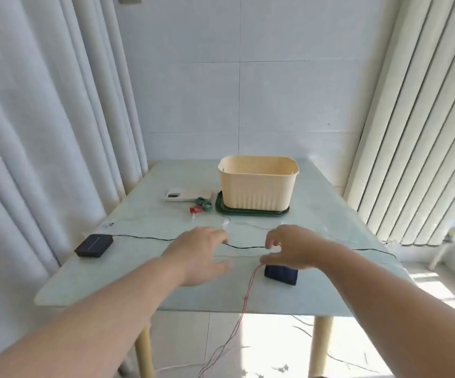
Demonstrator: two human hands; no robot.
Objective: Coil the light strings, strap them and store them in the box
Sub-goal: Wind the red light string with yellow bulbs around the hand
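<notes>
Centrally, right hand (pixel 291 251) pinches black wire (pixel 245 247); wire runs leftward to spread-fingered left hand (pixel 201 255)

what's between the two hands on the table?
Head view: a stretch of black wire spans from left hand to right hand, over bare table.

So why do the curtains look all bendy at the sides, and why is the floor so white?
Head view: the wide lens bows the curtains and blinds near the edges. Head view: sunlight bleaches the floor white and pales the far corner of the table. Head view: the left hand looks slightly smeared; the right hand pinches a thin black wire that shows clearly.
</notes>
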